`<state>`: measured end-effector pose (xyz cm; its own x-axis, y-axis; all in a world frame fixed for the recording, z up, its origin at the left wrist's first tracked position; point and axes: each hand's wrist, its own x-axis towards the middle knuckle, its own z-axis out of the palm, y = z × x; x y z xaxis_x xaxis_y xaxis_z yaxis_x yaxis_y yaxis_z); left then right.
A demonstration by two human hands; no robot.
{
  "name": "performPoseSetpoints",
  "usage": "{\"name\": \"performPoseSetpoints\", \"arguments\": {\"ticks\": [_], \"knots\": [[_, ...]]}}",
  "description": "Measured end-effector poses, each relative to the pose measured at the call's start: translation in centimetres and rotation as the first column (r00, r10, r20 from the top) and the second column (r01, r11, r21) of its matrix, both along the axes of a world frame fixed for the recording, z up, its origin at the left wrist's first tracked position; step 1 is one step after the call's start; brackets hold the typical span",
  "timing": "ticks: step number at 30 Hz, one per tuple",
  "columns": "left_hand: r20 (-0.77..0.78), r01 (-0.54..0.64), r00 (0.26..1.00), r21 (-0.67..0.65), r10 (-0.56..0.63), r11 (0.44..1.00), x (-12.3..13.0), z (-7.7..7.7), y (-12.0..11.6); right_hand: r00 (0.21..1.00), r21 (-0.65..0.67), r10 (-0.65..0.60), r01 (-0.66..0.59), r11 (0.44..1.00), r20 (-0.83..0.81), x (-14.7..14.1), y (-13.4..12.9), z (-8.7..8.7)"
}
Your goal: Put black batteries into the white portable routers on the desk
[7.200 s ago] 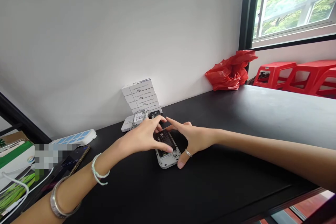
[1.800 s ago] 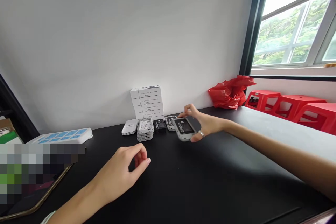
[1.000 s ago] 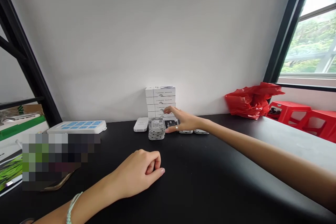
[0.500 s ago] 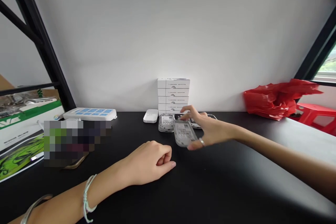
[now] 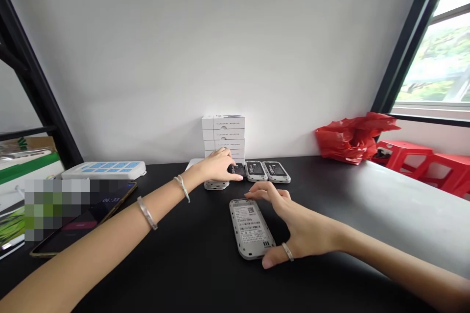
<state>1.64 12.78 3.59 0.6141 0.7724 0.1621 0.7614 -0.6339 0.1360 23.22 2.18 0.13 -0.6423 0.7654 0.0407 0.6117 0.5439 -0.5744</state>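
Observation:
An open-backed white device with a printed label lies in the middle of the black table. My right hand holds it by its edges, thumb at the near end and fingers at the far end. Farther back, my left hand has its fingers on a black battery, in front of the stacked boxes. Beside that battery stand two devices with black batteries in them, one next to the other. Partly under my left hand are more white devices.
White boxes are stacked against the wall. A power strip and a phone lie at the left. Red plastic bag at the back right, with red stools beyond the table.
My right hand has brought the open-backed device nearer and lower. My left hand has reached forward from the table's middle to the battery. The view has shifted to the right.

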Motion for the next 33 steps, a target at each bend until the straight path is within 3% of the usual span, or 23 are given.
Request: {"name": "performPoseSetpoints", "arguments": {"ticks": [4,9,14,18,21,29,33], "knots": [[-0.066,0.02,0.998,-0.056,-0.024,0.998,0.1,-0.8,1.7,0.999,-0.032,-0.019,0.018,0.999,-0.034,0.4,0.0,-0.1],[-0.076,0.001,0.997,-0.068,-0.006,0.998,0.7,0.3,0.4,0.997,-0.072,-0.023,0.017,0.997,-0.075,0.3,-0.2,-0.2],[0.06,-0.096,0.994,0.016,0.095,0.995,-0.1,1.2,-4.5,0.996,-0.081,-0.04,0.034,0.996,-0.077,0.2,-0.5,-0.2],[0.174,-0.15,0.97,-0.126,0.17,0.981,-1.1,0.0,-9.2,0.997,-0.069,-0.035,0.03,0.997,-0.073,0.0,-0.6,-0.1],[0.239,-0.143,0.949,-0.246,0.203,0.959,-1.3,-1.0,-11.1,0.997,-0.075,-0.032,0.027,0.997,-0.073,0.0,-0.6,-0.1],[0.392,0.026,0.912,-0.345,0.119,0.938,-1.5,-1.6,-10.6,0.996,-0.007,0.01,-0.01,1.0,-0.093,0.0,-0.4,-0.6],[0.372,0.067,0.925,-0.345,0.071,0.936,-1.4,-1.4,-11.2,0.997,0.013,0.017,-0.016,1.0,-0.075,0.0,-0.3,-0.7]]}}
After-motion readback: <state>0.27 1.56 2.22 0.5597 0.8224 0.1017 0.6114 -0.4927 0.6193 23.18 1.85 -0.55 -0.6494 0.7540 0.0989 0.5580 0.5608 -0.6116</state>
